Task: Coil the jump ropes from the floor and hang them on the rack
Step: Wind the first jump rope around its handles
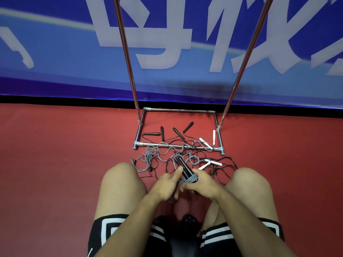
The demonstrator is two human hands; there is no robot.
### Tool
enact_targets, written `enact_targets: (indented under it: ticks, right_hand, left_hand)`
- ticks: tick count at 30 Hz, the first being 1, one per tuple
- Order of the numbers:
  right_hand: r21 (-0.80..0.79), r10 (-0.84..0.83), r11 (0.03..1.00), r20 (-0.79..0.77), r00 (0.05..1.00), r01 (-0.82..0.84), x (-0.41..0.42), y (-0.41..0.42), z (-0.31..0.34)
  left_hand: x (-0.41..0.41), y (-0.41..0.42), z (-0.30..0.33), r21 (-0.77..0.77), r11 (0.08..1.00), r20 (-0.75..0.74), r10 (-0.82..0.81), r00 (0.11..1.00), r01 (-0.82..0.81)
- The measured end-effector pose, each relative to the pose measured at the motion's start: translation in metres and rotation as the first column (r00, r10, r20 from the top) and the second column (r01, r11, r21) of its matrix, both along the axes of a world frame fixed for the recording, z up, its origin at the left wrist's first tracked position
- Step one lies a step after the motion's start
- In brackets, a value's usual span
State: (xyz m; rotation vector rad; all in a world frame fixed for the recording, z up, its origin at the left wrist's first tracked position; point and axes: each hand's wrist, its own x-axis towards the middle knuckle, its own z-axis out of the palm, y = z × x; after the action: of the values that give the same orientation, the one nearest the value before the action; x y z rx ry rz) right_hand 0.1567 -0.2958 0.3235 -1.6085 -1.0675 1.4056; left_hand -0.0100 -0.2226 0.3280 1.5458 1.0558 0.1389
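I squat over a tangle of jump ropes (185, 153) on the red floor. My left hand (167, 184) and my right hand (202, 182) both grip a grey jump rope (189, 178), whose cord is wound in turns around its two black handles. The handles stick up past my left thumb. More grey cord (150, 156) trails loose to the left. Ropes with black handles (178, 133) and with white handles (206, 142) lie across the base of the metal rack (178, 146). The rack's two poles (128, 52) rise out of view.
A blue banner wall (55, 52) stands right behind the rack. My bare knees (120, 184) flank the rope pile on both sides. Another pair of white handles (209, 163) lies just right of my hands. Red floor (55, 154) stretches to the left and right.
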Motion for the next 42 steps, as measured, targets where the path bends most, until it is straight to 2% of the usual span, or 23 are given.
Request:
enact_targets:
  ticks: [4,8,10,14,16,19,23,28,35,39,42]
  right_hand:
    - [-0.04,-0.098,0.995,-0.14,0.985,0.094,0.0,0.001,0.001]
    - [-0.016,-0.104,0.994,-0.066,0.992,0.104,0.001,0.002,-0.004]
    - [-0.027,-0.138,0.99,-0.07,0.988,0.137,0.002,0.002,-0.008]
    - [-0.098,-0.184,0.981,-0.184,0.966,0.168,0.001,0.004,-0.006]
    - [-0.158,-0.261,0.962,-0.277,0.925,0.224,0.001,0.007,-0.004]
    - [-0.2,-0.34,0.935,-0.27,0.901,0.293,0.0,0.011,-0.006]
    - [-0.17,-0.33,0.937,-0.157,0.931,0.304,0.001,0.01,-0.017]
    - [-0.07,-0.188,0.98,-0.055,0.981,0.184,0.001,0.007,-0.022]
    - [-0.015,-0.1,0.995,0.042,0.994,0.101,0.002,0.003,-0.014]
    - [-0.048,-0.148,0.988,-0.009,0.989,0.148,0.003,0.003,-0.009]
    - [-0.124,-0.106,0.989,-0.243,0.964,0.077,0.003,0.002,-0.005]
  left_hand:
    - [0.004,-0.001,0.004,-0.01,0.998,0.019,0.07,0.997,-0.07]
    - [0.004,0.002,0.0,-0.072,0.993,-0.019,0.09,0.996,-0.091]
    - [0.003,0.003,-0.003,-0.055,0.994,-0.047,0.092,0.995,-0.095]
    - [0.002,0.005,-0.006,-0.023,0.993,-0.041,0.113,0.993,-0.114]
    - [0.002,0.005,-0.008,-0.04,0.99,-0.015,0.133,0.991,-0.133]
    - [0.003,0.003,-0.002,-0.067,0.986,0.029,0.157,0.987,-0.155]
    - [0.003,0.002,0.002,-0.066,0.987,0.031,0.147,0.989,-0.145]
    - [0.005,0.001,0.001,-0.087,0.987,0.017,0.135,0.991,-0.133]
    - [0.002,-0.003,0.003,-0.129,0.988,0.071,0.095,0.993,-0.085]
    - [0.003,-0.005,0.008,-0.096,0.993,0.113,0.082,0.99,-0.072]
    - [0.004,-0.005,0.008,-0.102,0.992,0.187,0.091,0.978,-0.073]
